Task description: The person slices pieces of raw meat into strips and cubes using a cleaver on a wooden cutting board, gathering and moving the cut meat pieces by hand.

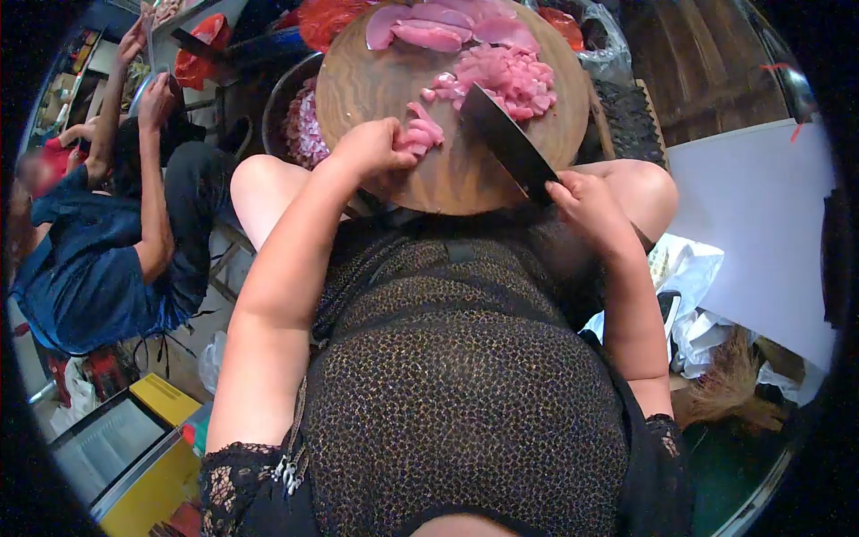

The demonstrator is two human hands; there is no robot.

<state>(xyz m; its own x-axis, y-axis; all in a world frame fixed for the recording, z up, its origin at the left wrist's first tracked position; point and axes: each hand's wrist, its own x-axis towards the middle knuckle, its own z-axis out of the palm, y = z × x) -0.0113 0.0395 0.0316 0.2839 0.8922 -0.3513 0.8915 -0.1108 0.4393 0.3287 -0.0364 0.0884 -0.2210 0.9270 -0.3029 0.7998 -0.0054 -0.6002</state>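
On the round wooden chopping board [358,85], my left hand [369,148] is closed on several strips of pink meat [420,134] near the board's left front. My right hand [582,201] grips the handle of a dark, broad-bladed cleaver [506,139] at the board's right front edge. The blade slants away to the upper left, and its tip is beside a heap of diced meat [507,79]. Larger slices of meat [429,27] lie at the far side of the board. The fingertips of my left hand are partly hidden by its own knuckles.
Left of the board stands a metal bowl [279,112] of chopped pinkish pieces. A co-worker in dark blue [98,259] sits at the left with raised hands. A white panel [747,215] and plastic bags [693,268] are at the right, a yellow-framed case [148,465] at lower left.
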